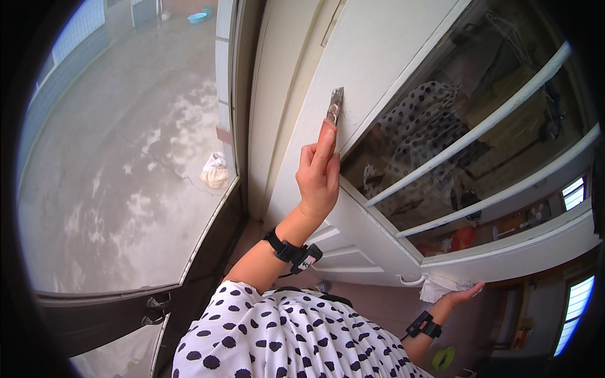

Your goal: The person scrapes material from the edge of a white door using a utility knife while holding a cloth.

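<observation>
My left hand (318, 173) is raised in front of a white door (372, 63), its fingers closed around a scraper. The scraper's flat metal blade (335, 104) points up against the white frame beside the glass, with pale smears on it. Most of its handle is hidden in my grip. Lower down on the right, my right hand (463, 295) holds a crumpled white cloth (436, 288), palm turned up and fingertips showing past it. A white door handle (411, 280) sticks out right next to the cloth.
Two white bars (469, 148) cross the dark, reflecting door glass (428, 126). On the left, a window frame (208, 230) opens onto a concrete yard (113, 164) with a white bag (215, 170) and a blue basin (197, 18). A green object (443, 358) sits at lower right.
</observation>
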Available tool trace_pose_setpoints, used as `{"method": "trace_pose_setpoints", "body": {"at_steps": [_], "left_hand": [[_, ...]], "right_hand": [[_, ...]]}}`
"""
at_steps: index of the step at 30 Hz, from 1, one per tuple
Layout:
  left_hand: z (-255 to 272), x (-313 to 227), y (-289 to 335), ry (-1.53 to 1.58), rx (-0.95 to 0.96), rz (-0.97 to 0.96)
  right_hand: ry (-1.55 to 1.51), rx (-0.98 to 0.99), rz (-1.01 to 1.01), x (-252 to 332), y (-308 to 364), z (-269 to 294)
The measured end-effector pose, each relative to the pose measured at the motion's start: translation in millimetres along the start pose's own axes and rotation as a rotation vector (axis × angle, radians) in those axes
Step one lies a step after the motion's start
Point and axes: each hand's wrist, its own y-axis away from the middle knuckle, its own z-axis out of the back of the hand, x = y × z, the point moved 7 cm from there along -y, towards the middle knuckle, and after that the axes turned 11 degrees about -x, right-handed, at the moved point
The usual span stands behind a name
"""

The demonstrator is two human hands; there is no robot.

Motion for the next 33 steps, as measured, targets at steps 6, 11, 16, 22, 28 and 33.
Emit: {"method": "trace_pose_setpoints", "body": {"at_steps": [6,11,16,22,28,33], "left_hand": [[16,10,10,-0.022,0.017,0.067],[16,13,-17,-0.009,-0.010,0.085],[25,21,7,0.032,0.001,0.208],[30,21,-7,0.006,0.049,0.257],[57,54,-10,0.023,-0.080,0.226],[62,68,-7,0.038,-0.004,0.288]], "right_hand": [[-0.009,0.011,0.000,-2,0,0],[-0.005,-0.001,0.004,-7,-7,11],[-0.005,-0.007,0.016,0,-4,10],[0.000,-0.021,0.005,4,7,8],[-0.013,0.030,0.029,3,6,15],[0.009,0.042,0.069,1,0,10]]}}
